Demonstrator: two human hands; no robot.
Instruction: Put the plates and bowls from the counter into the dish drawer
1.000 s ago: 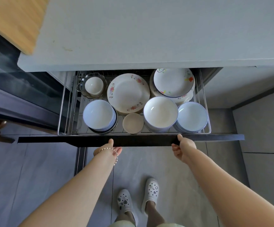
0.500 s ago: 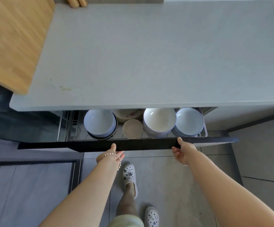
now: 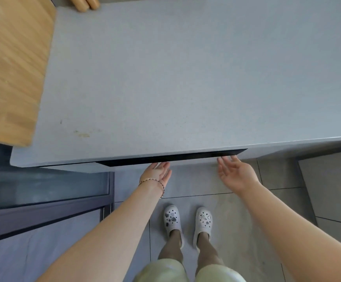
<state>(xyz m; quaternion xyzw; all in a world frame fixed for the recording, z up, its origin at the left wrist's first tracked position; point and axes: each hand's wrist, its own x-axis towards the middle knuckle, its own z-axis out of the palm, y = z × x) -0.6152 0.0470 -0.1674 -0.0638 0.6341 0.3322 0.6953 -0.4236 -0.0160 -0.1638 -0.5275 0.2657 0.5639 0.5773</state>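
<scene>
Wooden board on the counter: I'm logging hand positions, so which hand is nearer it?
Left. The left hand is below and right of the wooden board, at the drawer front; the right hand is farther to the right.

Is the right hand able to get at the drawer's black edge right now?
Probably yes: the right hand is open, its fingers right at the black drawer edge below the counter, with nothing between. Whether they touch is unclear.

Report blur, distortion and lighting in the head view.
Head view: the wooden board is smeared with blur; the counter edge bows slightly under the wide lens; light is soft, without glare; the drawer front lies in shadow; left hand and right hand look sharp.
</scene>
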